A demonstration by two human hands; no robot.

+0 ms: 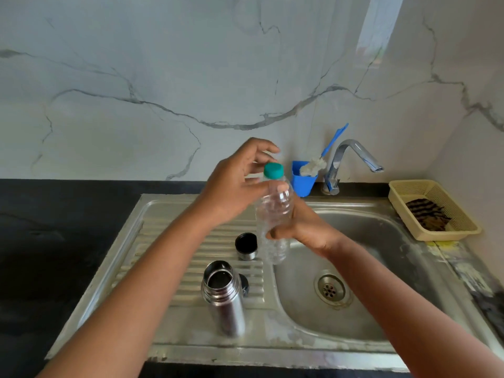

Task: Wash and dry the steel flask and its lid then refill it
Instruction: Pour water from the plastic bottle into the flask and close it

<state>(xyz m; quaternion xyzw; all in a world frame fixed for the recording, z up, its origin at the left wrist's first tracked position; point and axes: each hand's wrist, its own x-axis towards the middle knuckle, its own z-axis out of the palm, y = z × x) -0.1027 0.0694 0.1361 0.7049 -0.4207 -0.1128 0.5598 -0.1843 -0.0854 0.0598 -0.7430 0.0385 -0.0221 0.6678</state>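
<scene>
The right hand (305, 227) wraps its fingers round a clear, bumpy plastic bottle (274, 214), and the left hand (240, 181) has its fingers spread and loosely bent by the round green cap (273, 170). The shiny steel flask (223, 296) stands open on the ridged metal drainboard (169, 241). Its lid (246, 245), steel outside and black inside, sits just behind it.
</scene>
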